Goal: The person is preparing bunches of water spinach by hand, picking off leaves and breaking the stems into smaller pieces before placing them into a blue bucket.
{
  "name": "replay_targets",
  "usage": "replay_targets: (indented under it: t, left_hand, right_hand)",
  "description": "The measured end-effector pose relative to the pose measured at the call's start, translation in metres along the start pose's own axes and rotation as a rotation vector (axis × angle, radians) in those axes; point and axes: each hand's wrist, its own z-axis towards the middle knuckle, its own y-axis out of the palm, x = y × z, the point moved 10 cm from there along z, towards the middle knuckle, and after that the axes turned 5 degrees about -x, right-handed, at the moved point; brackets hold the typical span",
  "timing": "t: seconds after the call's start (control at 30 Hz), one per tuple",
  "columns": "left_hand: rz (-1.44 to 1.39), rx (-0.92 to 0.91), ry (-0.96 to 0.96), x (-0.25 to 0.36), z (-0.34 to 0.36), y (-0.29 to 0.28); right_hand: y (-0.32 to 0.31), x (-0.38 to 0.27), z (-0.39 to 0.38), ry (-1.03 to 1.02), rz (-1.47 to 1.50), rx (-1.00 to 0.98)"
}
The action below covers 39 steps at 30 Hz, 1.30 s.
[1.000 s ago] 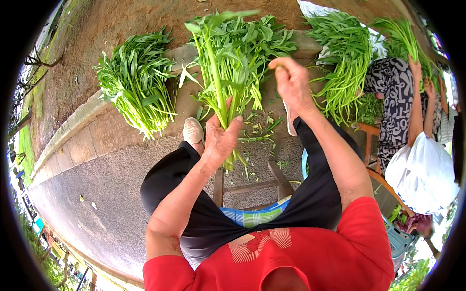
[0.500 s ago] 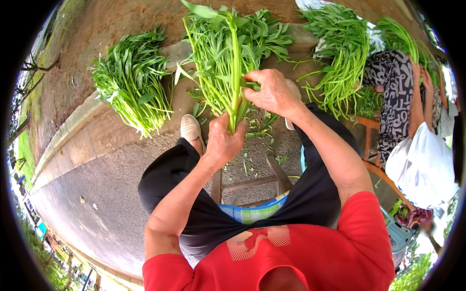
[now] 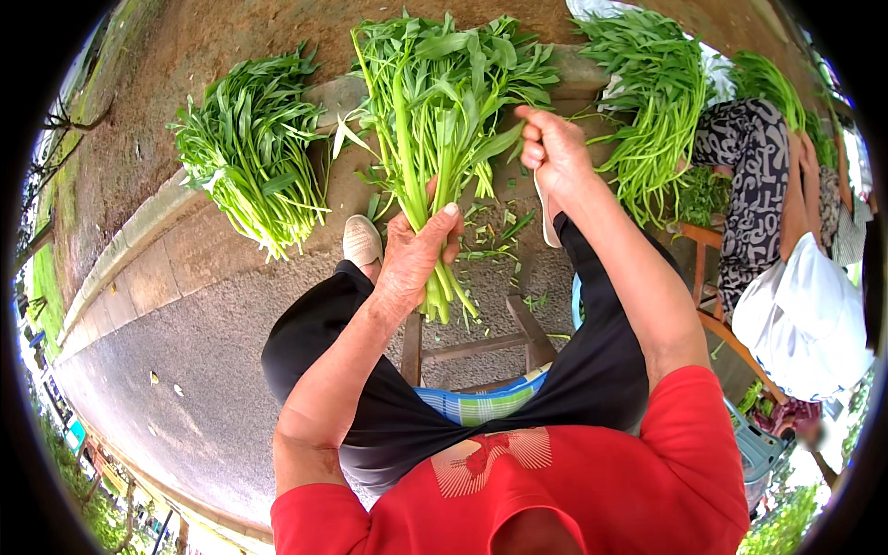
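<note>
My left hand (image 3: 416,254) is closed round the lower stalks of several water spinach stems (image 3: 404,139), held upright between my knees. Their pale cut ends stick out below my fist, and the leafy tops fan out away from me. Behind them, more water spinach lies in a heap, partly hidden by the held stems. To the right of the stems, my right hand (image 3: 560,155) is raised with its fingers curled in. A long leaf (image 3: 499,143) reaches from the bunch toward its fingertips; whether they pinch it or something small is hidden.
A heap of water spinach (image 3: 254,153) lies left on the kerb, another (image 3: 652,111) lies right. Leaf scraps (image 3: 490,236) litter the ground by my shoes. A wooden stool (image 3: 476,347) is between my legs. A person in patterned trousers (image 3: 754,166) sits at right beside a white bag (image 3: 805,319).
My right hand has drawn away from the stalks to the right, its fingers curling. My left hand has shifted its grip, and the stems now sit lower, with their ends showing beneath it.
</note>
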Motion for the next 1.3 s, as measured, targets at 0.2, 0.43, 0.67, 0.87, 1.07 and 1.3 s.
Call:
replay_targets:
  t: [0.2,0.43,0.67,0.87,1.07,1.3]
  left_hand:
    - [0.195,0.031,0.044,-0.001,-0.002,-0.003]
    - [0.548,0.055,0.199,0.009,-0.001,0.002]
    - [0.427,0.036,0.100,0.000,-0.001,0.000]
    - [0.187,0.036,-0.046,-0.006,0.003,-0.005]
    - [0.209,0.030,-0.036,-0.006,0.003,-0.007]
    - [0.297,0.050,-0.006,0.004,0.004,-0.011]
  right_hand:
    - [0.022,-0.062,-0.012,-0.441,-0.260,-0.121]
    - [0.058,0.000,-0.027,-0.167,-0.665,-0.319]
    - [0.050,0.003,-0.020,-0.175,-0.614,-0.256]
    - [0.053,0.012,-0.030,-0.013,-0.135,-0.354]
    - [0.053,0.020,-0.028,0.150,-0.195,-0.474]
    - [0.091,-0.007,-0.056,-0.527,-1.206,-0.672]
